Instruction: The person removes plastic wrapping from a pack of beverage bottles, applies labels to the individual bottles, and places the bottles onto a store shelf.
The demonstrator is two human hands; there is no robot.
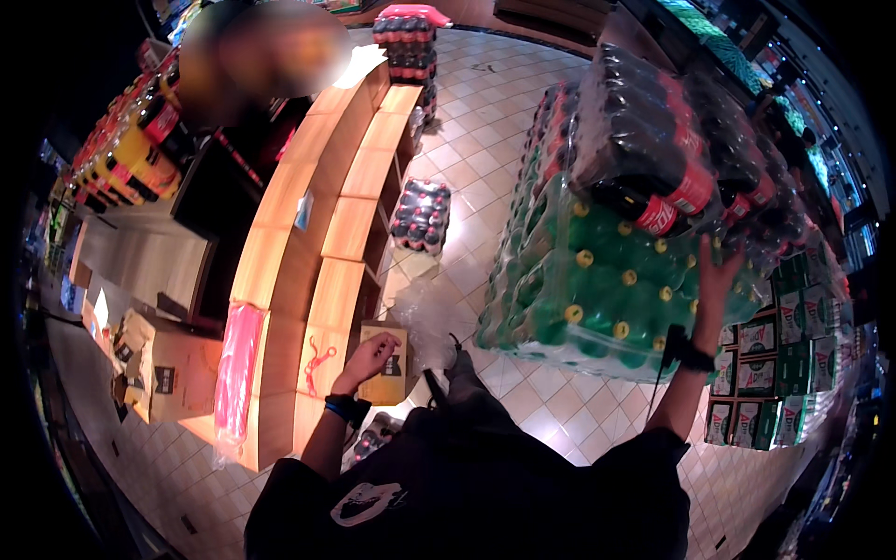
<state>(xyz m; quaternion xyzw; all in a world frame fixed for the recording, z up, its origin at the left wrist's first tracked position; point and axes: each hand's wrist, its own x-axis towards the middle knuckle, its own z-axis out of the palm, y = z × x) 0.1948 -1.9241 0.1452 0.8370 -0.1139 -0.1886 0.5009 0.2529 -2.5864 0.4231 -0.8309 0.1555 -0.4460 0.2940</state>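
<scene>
My right hand [719,266] reaches out with thumb and fingers apart. It is at the near edge of the shrink-wrapped packs of dark cola bottles [644,140], which lie on top of a wrapped stack of green bottles with yellow caps [597,271]. Whether the fingertips touch the cola pack is hard to tell. On the other side, my left hand [375,357] hangs with loosely curled fingers and nothing visible in them. Below it stands a cardboard box [387,378], beside the wooden counter [327,280].
Another wrapped bottle pack [422,215] stands on the tiled floor by the counter. Red scissors [317,359] and a pink plastic package [239,369] lie on the counter. Stacked green-and-white cartons [779,373] stand at right. Clear plastic wrap [425,317] lies near my feet.
</scene>
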